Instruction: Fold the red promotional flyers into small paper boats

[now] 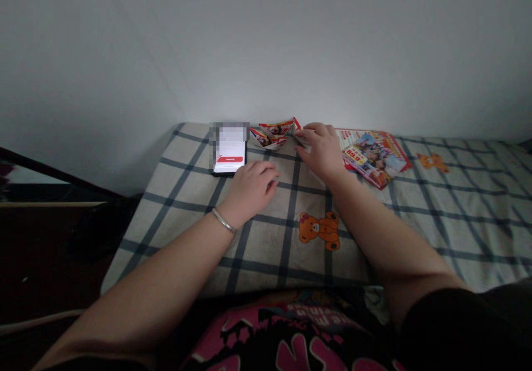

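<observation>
My left hand (250, 189) rests palm down on the checked cloth, just below and right of a phone (230, 150). Its fingers are loosely stretched and hold nothing I can see. A folded red and yellow printed paper (272, 137) stands in a boat-like shape beyond it, near the wall. At that paper's right end is my right hand (322, 148), thumb and fingers apart, the fingertips at or very close to its edge. Whether they touch it I cannot tell. The phone lies face up with its screen lit, showing a red bar.
Printed leaflets (372, 163) lie overlapping to the right of my right hand. The checked cloth (270, 232) carries bear pictures and wrinkles toward the right. A pale wall (266, 44) rises behind. Beyond the left edge, the floor area is dark, with a black bag-like shape (102, 227).
</observation>
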Demonstrator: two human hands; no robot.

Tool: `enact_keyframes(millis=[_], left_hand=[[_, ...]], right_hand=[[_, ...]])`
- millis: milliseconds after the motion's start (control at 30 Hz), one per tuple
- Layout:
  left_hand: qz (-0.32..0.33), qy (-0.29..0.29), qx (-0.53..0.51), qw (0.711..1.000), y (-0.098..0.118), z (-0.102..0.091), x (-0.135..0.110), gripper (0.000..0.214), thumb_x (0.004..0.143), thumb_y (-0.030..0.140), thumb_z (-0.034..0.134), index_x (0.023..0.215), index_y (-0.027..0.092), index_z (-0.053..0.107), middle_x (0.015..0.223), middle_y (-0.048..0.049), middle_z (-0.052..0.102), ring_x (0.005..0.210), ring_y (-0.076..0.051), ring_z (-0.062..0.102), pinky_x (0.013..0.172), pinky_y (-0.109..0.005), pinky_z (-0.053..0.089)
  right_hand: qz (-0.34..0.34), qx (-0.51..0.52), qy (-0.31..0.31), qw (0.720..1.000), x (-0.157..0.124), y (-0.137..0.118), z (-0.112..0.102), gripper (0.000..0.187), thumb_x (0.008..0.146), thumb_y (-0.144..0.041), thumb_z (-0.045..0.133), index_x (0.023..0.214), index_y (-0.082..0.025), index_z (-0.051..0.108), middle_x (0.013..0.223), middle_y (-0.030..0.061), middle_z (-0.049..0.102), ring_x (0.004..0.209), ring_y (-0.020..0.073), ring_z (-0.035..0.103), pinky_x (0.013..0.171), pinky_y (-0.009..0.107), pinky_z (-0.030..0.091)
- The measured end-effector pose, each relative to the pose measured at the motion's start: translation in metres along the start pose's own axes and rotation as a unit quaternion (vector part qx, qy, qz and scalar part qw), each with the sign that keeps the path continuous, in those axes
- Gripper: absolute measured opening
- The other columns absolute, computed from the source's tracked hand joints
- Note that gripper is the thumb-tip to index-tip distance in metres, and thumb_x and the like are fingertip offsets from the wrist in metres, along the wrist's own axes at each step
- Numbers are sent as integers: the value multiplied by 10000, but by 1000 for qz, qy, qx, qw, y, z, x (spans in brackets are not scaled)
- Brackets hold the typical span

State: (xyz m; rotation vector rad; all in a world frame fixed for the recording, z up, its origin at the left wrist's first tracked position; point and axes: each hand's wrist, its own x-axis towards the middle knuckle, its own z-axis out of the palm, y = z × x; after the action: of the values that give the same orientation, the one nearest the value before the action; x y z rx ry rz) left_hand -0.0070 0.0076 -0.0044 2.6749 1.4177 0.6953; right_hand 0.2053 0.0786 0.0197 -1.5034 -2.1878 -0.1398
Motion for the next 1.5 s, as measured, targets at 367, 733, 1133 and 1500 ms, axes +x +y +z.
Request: enact_keyframes(millis=[367, 733, 1133, 1500], left_hand=[[12, -25, 16, 999, 0, -1, -1, 209, 950, 232, 544, 1028, 182, 732, 1112, -58, 710, 1005, -246, 607, 891, -415, 503], [17, -20, 13, 1000, 0, 0, 0, 204, 946, 239, 551, 1010, 183, 736, 1109, -56, 715, 981, -245, 609, 878, -415, 507], [21, -24, 8, 999, -2, 1, 0, 204, 943, 233, 550, 1028, 190, 729, 1116, -59, 712, 999, -234, 612, 907, -412, 499], [22, -32, 3, 999, -3, 1, -1, 187, 936, 226, 567, 1029, 191, 726, 1138, -59, 708, 1010, -235, 603, 924, -417, 499]], right_hand=[[13, -84, -140, 987, 21, -49, 17, 343, 1004, -405, 432, 1221, -236, 636, 1153, 115, 732, 971, 280, 694, 756, 344, 510], [53, -123, -153, 979, 32, -53, 18, 335, 995, -339, 426, 1192, -203, 660, 1063, 163, 752, 947, 307, 717, 775, 390, 528], [50, -86, -128, 987, 24, -50, 6, 408, 988, -332, 438, 1374, -258, 547, 1194, 129, 723, 985, 290, 692, 774, 371, 515], [66, -40, -82, 994, -26, 20, -36, 291, 862, -262, 593, 1107, -188, 732, 1139, 142, 704, 1061, 319, 631, 892, 442, 504]])
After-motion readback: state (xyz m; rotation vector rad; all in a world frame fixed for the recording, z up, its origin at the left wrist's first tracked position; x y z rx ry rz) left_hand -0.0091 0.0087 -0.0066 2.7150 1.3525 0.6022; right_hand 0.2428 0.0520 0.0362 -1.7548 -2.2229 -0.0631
